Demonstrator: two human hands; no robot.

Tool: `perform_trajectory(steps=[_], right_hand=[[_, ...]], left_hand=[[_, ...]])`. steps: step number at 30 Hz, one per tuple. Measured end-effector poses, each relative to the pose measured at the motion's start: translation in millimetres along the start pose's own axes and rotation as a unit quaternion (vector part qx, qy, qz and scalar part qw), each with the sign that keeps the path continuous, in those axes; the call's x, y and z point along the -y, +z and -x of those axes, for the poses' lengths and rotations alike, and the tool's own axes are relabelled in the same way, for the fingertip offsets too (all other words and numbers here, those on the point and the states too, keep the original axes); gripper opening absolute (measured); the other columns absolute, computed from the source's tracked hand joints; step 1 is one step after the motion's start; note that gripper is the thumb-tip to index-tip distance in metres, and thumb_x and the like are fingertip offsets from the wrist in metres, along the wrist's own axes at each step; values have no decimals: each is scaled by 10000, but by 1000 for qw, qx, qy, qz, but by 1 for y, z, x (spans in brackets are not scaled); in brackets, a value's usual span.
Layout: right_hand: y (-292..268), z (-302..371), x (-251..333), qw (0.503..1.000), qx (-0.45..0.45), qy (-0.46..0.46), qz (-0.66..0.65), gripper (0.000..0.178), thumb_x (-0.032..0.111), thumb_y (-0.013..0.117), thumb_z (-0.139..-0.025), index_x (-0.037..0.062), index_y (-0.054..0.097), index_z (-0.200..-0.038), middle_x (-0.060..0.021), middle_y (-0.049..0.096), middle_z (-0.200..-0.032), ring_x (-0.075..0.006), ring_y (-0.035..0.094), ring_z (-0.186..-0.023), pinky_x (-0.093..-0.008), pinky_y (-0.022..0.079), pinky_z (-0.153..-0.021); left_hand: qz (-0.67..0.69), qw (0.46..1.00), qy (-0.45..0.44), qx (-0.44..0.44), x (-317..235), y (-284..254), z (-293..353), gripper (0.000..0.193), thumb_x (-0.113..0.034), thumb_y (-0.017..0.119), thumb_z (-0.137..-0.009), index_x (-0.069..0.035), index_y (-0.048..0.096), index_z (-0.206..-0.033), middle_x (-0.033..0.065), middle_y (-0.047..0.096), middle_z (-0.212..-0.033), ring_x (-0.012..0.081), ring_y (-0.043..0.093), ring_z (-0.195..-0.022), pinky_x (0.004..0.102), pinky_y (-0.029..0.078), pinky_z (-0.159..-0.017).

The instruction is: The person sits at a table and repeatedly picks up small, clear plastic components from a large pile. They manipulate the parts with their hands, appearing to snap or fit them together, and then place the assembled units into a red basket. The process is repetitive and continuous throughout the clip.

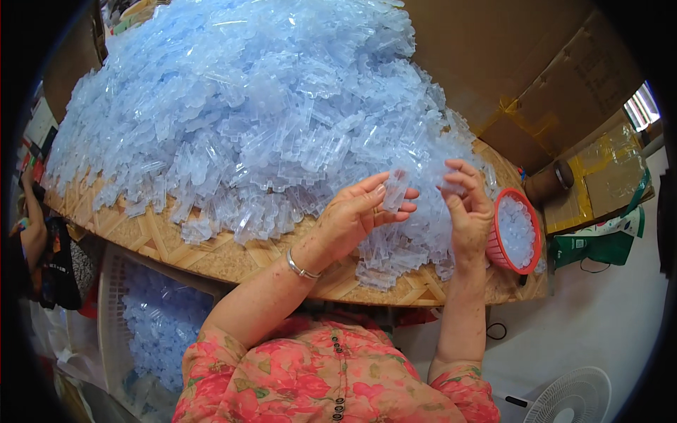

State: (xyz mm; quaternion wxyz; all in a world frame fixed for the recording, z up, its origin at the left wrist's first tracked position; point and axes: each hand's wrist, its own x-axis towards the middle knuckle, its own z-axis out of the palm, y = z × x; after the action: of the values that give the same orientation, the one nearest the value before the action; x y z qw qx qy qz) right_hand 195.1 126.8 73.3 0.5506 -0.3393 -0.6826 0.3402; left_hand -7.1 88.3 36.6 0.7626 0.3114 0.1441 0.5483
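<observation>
A large heap of clear, bluish plastic pieces (233, 113) covers most of the table in front of me. My left hand (356, 211), with a silver bangle at its wrist, grips a flat, oblong clear plastic piece (395, 192) between thumb and fingers, raised over the heap's near edge. To its right, my right hand (471, 218) is held up with thumb and fingers bent together around a small see-through plastic piece, whose outline blurs into the heap behind. The two hands are apart. Just right of my right wrist stands a red plastic basket (495, 248) holding small clear pieces.
The wood-patterned tabletop (166, 240) curves along my front. Cardboard (486, 42) walls the back right. Below left is a pale crate (111, 317) of bluish pieces; a fan (575, 398) stands lower right. Another person's arm (33, 211) shows at far left.
</observation>
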Motion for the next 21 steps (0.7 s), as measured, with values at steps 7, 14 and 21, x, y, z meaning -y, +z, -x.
perform_trajectory(steps=[7,14,21], right_hand=[[12,37,9,994,60,-8,-86,183,-95,634,-817,73,640,-889,-127,488,-1417,-261,495,-1267,-400,400,-1057],[19,48,25,994,46,-46,82,231,51,763,-730,68,630,-918,-198,474,-1412,-322,452,-1319,-434,392,-1059],[45,66,30,990,5,14,137,335,97,823,-671,69,544,-855,-251,517,-1358,-363,541,-1233,-438,448,-991]], left_hand=[[-17,1000,-6,14,-1,16,8,501,-203,461,-1018,60,354,-1431,148,544,-1343,223,587,-1168,416,512,-974],[-3,1000,26,0,0,30,30,478,-212,441,-1025,20,378,-1438,102,575,-1294,159,569,-1148,374,509,-954],[-8,999,10,-53,14,27,57,484,-211,482,-1015,-55,382,-1461,41,534,-1348,125,527,-1185,319,465,-957]])
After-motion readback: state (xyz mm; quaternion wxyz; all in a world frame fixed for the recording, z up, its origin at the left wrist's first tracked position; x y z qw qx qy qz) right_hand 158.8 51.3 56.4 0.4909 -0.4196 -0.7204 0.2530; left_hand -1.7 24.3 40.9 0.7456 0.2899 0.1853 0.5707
